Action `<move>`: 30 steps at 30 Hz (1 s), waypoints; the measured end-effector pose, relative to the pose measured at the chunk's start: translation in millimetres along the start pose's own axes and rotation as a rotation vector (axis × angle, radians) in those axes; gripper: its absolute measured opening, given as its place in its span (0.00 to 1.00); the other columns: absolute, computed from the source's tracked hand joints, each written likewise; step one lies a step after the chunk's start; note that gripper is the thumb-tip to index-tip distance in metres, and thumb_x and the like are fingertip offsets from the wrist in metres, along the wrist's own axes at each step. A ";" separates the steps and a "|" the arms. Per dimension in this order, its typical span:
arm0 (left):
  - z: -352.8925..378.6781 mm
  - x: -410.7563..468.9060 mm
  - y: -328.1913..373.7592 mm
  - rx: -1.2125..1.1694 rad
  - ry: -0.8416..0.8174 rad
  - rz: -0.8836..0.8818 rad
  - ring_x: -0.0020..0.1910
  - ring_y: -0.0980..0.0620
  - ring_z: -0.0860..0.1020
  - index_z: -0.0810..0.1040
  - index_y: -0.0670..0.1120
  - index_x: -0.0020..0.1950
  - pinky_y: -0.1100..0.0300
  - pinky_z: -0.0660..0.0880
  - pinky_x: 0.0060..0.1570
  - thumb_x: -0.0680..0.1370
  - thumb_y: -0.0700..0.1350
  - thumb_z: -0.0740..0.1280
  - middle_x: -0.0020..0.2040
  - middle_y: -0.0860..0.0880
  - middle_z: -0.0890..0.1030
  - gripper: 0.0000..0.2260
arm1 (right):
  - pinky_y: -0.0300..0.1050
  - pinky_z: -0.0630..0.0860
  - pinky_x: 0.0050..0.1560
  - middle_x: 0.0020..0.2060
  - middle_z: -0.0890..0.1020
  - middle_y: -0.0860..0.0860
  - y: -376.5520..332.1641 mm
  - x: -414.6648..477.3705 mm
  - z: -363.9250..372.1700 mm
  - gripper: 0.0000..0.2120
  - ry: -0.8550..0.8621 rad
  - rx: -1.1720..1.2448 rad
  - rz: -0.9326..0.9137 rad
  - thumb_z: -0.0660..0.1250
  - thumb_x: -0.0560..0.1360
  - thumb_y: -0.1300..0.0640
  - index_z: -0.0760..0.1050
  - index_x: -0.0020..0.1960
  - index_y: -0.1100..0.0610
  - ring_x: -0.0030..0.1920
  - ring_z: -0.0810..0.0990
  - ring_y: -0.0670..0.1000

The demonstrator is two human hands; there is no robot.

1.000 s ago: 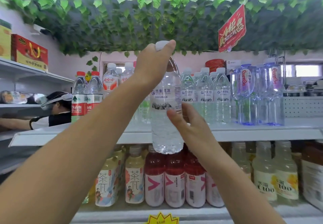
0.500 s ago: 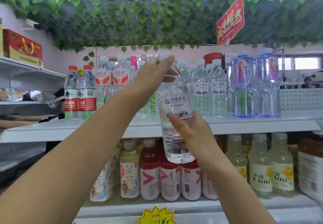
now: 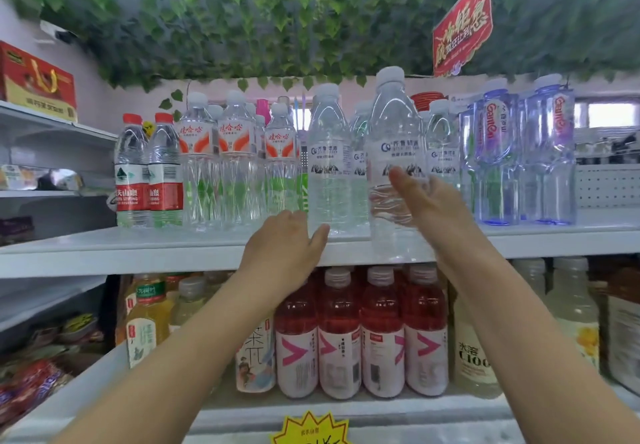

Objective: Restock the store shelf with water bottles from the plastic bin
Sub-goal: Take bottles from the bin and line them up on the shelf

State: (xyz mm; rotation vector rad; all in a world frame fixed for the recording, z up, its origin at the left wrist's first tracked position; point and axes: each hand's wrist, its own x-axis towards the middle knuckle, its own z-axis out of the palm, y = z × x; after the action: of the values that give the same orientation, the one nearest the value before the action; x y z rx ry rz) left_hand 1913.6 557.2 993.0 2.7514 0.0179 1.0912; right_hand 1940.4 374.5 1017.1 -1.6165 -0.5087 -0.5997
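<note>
A clear water bottle (image 3: pixel 393 139) with a white cap and a white-and-blue label stands upright at the front edge of the white upper shelf (image 3: pixel 138 246). My right hand (image 3: pixel 429 211) holds its lower half, thumb in front and fingers behind, seen through the plastic. My left hand (image 3: pixel 287 246) hovers by the shelf's front edge, left of the bottle, fingers relaxed and holding nothing. A matching bottle (image 3: pixel 327 166) stands just left of it, with more of the same behind. The plastic bin is out of view.
Red-label bottles (image 3: pixel 149 173), orange-label bottles (image 3: pixel 214 166) and tall blue bottles (image 3: pixel 519 156) fill the rest of the upper shelf. Pink drinks (image 3: pixel 360 333) and tea bottles stand on the shelf below. A red sign (image 3: pixel 462 24) and leafy garlands hang overhead.
The bottle has come down from mid-air onto the shelf's front edge. My left hand let go of its cap and dropped to the shelf edge. My right hand stayed on the bottle.
</note>
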 end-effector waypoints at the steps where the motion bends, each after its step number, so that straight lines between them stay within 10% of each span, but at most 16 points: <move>1: 5.9 0.2 -3.7 0.043 0.004 -0.004 0.54 0.46 0.71 0.71 0.42 0.59 0.53 0.71 0.53 0.80 0.58 0.51 0.55 0.45 0.74 0.22 | 0.40 0.68 0.46 0.53 0.78 0.52 0.9 6.4 0.6 0.30 0.013 -0.021 -0.008 0.64 0.71 0.37 0.70 0.61 0.61 0.52 0.76 0.50; 10: 46.4 5.1 -26.6 0.295 0.344 0.077 0.31 0.45 0.75 0.77 0.42 0.37 0.56 0.71 0.34 0.77 0.56 0.51 0.32 0.47 0.76 0.24 | 0.43 0.65 0.49 0.52 0.75 0.50 13.9 51.9 10.1 0.30 0.024 -0.011 -0.018 0.64 0.72 0.38 0.69 0.63 0.59 0.54 0.73 0.50; 19: 52.9 7.5 -25.6 0.257 0.414 0.055 0.32 0.45 0.75 0.79 0.41 0.38 0.57 0.70 0.34 0.76 0.55 0.52 0.33 0.46 0.77 0.23 | 0.42 0.63 0.57 0.64 0.70 0.53 30.7 75.0 23.2 0.38 -0.024 -0.013 0.004 0.66 0.73 0.42 0.58 0.73 0.63 0.64 0.69 0.52; 30: 56.8 7.7 -27.0 0.258 0.437 0.045 0.34 0.46 0.75 0.80 0.42 0.39 0.56 0.71 0.36 0.76 0.58 0.51 0.34 0.47 0.78 0.25 | 0.47 0.69 0.60 0.66 0.73 0.53 44.6 73.0 5.3 0.36 -0.179 -0.183 0.028 0.71 0.68 0.41 0.66 0.69 0.58 0.63 0.73 0.55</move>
State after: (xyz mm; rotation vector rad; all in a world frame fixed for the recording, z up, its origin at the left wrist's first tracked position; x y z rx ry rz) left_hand 1959.3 575.1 953.0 2.6702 0.1665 1.7947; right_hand 2025.1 373.1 1029.6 -1.8596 -0.5752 -0.4943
